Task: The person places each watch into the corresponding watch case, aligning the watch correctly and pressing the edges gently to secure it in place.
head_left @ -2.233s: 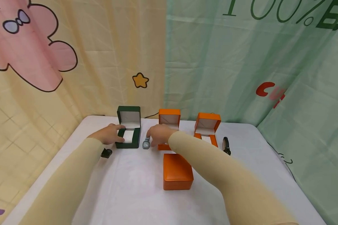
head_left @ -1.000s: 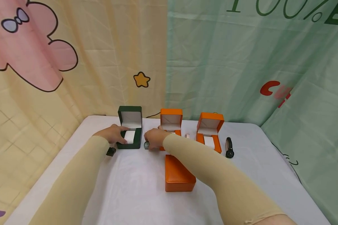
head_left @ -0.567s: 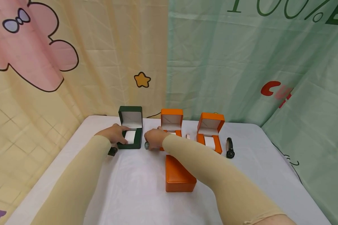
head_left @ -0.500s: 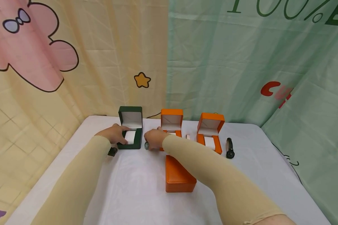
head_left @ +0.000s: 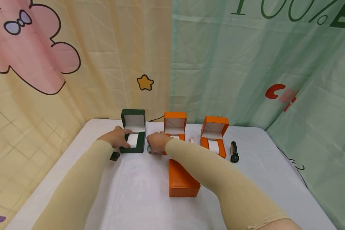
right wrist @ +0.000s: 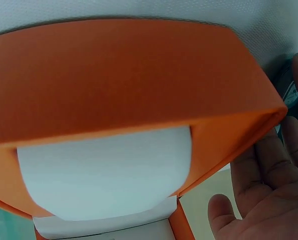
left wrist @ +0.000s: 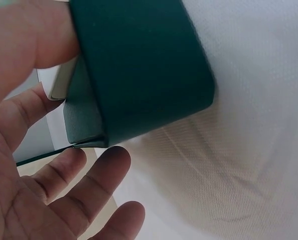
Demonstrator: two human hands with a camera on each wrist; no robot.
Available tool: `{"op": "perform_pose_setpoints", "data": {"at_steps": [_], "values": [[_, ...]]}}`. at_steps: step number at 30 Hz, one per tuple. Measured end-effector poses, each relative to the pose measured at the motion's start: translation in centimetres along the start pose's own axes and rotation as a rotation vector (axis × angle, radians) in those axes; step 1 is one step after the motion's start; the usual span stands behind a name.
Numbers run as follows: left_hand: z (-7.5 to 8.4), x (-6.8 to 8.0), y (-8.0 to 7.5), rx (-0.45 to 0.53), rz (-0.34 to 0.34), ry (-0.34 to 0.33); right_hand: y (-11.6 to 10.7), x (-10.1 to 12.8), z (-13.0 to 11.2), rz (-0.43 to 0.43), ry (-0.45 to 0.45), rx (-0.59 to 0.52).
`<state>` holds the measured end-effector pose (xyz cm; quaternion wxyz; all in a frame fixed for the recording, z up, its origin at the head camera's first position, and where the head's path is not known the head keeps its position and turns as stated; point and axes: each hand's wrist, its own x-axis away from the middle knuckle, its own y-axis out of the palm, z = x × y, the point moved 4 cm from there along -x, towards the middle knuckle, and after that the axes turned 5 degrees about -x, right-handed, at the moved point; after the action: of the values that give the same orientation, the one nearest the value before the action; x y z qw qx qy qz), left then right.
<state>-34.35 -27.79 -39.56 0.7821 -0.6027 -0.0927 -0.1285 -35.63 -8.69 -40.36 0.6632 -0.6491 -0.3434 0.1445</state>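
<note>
My left hand (head_left: pixel 115 137) is at the open green watch box (head_left: pixel 139 145). Its thumb and index finger pinch the white cushion (head_left: pixel 133 140) inside at the near and far ends, while the other fingers (left wrist: pixel 96 182) hang beside the box. Just right of that box, my right hand (head_left: pixel 158 141) reaches down to a silver watch (head_left: pixel 149 149) on the table. Thumb and fingertips (right wrist: pixel 294 130) close on the watch from both sides, and the hand covers most of it. An open orange watch box (head_left: pixel 175 123) with a white cushion (right wrist: pixel 108 172) stands right behind that hand.
A second open orange box (head_left: pixel 214 127) stands farther right, with a black watch (head_left: pixel 234 152) beside it. In front is a closed orange box (head_left: pixel 184 180), under the right forearm. A small black object (head_left: pixel 115 156) lies by the left wrist. Curtains (head_left: pixel 218 64) hang behind the white table.
My right hand has come down and nearer over the silver watch, which now shows only a small part of its face. The left hand stays at the green box's cushion.
</note>
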Motion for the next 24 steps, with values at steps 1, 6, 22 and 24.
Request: {"op": "perform_pose_setpoints", "data": {"at_steps": [1, 6, 22, 24], "values": [[-0.02, -0.03, 0.03, -0.001, 0.000, 0.000, 0.01, 0.00, 0.01, 0.000, 0.001, 0.001], [-0.20, -0.15, 0.12, -0.006, 0.003, -0.004, 0.05, -0.02, -0.02, -0.002, 0.005, -0.011], [0.04, 0.05, 0.00, -0.010, 0.020, 0.015, -0.44, 0.57, -0.67, -0.013, -0.020, -0.014], [-0.01, 0.06, 0.06, -0.009, 0.021, 0.011, -0.43, 0.54, -0.72, -0.018, -0.026, -0.026]]}}
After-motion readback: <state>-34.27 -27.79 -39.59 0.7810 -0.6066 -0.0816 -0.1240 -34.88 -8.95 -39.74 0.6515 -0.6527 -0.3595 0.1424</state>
